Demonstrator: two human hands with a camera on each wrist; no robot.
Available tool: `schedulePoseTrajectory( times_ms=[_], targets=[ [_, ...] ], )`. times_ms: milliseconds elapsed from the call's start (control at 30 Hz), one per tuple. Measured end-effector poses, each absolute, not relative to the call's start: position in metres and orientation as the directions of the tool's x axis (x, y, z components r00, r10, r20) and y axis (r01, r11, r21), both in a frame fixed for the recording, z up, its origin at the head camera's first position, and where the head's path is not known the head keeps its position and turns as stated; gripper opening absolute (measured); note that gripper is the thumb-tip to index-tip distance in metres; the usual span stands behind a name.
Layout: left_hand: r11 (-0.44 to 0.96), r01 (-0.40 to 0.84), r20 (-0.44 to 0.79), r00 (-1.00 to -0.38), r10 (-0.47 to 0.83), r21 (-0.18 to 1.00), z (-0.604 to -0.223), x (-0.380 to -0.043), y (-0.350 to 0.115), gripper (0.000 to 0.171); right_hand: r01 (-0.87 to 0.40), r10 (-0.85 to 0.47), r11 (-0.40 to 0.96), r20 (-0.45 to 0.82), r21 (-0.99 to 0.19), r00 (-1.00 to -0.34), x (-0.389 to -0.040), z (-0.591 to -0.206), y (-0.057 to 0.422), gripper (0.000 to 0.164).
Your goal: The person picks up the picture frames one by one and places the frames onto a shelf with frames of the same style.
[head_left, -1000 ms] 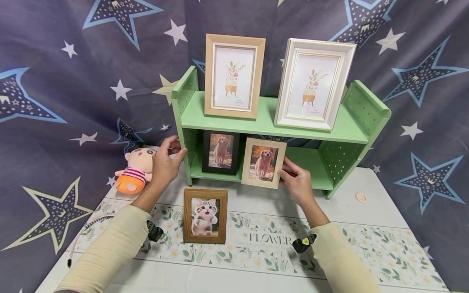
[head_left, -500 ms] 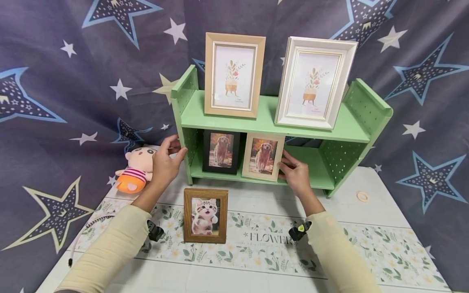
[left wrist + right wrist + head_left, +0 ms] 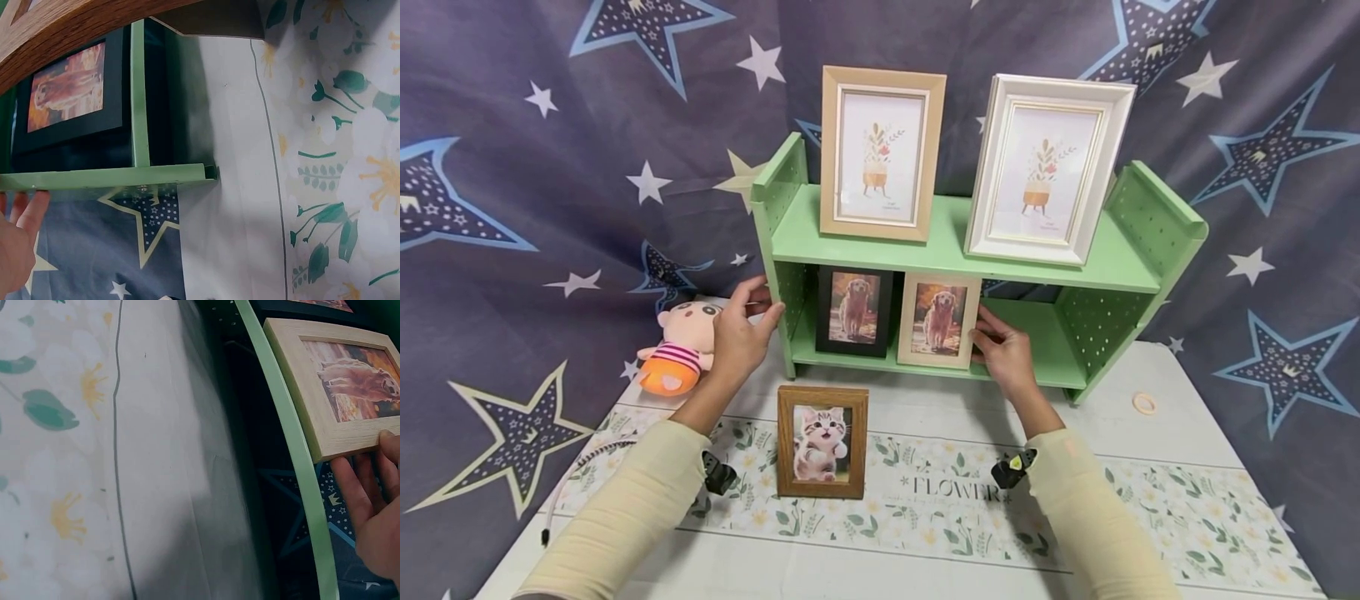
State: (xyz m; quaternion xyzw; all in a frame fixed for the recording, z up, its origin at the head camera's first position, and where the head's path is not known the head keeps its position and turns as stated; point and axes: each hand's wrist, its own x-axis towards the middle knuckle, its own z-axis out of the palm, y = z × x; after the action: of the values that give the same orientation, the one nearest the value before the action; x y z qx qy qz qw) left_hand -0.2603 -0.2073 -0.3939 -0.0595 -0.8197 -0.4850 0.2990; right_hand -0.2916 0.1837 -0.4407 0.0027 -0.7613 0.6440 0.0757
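On the lower shelf of a green two-tier shelf (image 3: 1052, 275) stands a light wood picture frame (image 3: 907, 358) with a dog photo. My right hand (image 3: 1006, 354) pinches its right edge; the right wrist view shows the thumb on the front of this frame (image 3: 294, 369) and the fingers behind its side. Just left of it stands a black picture frame (image 3: 822, 333) with a similar photo. My left hand (image 3: 741, 329) touches the outside of the shelf's left panel, its fingertips (image 3: 37, 203) against the green side in the left wrist view.
A beige frame (image 3: 833, 150) and a white frame (image 3: 988, 167) stand on the top shelf. A brown frame (image 3: 784, 442) with a kitten picture stands in front. A plush doll (image 3: 670, 371) lies left, a small ring (image 3: 1136, 408) right. A cord (image 3: 553, 492) lies at the left.
My right hand has moved the light wood frame back and slightly up, from the shelf's front to standing on the lower shelf beside the black frame. The left hand has stayed put.
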Motion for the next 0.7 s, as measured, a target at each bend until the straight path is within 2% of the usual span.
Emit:
schedulePoseTrajectory(
  times_ms=[333,700],
  targets=[
    [0.535,0.382,0.549,-0.813,-0.193,0.754,-0.394,-0.26,-0.208,0.045,-0.154,0.086,0.162,0.17,-0.975,-0.982,-0.285,-0.442,0.189,0.05],
    [0.535,0.384,0.548,-0.816,-0.184,0.752,-0.394,-0.259,-0.208,0.046,-0.181,0.061,0.232,0.2,-0.956,-0.978,-0.253,-0.439,0.2,0.046]
  ],
)
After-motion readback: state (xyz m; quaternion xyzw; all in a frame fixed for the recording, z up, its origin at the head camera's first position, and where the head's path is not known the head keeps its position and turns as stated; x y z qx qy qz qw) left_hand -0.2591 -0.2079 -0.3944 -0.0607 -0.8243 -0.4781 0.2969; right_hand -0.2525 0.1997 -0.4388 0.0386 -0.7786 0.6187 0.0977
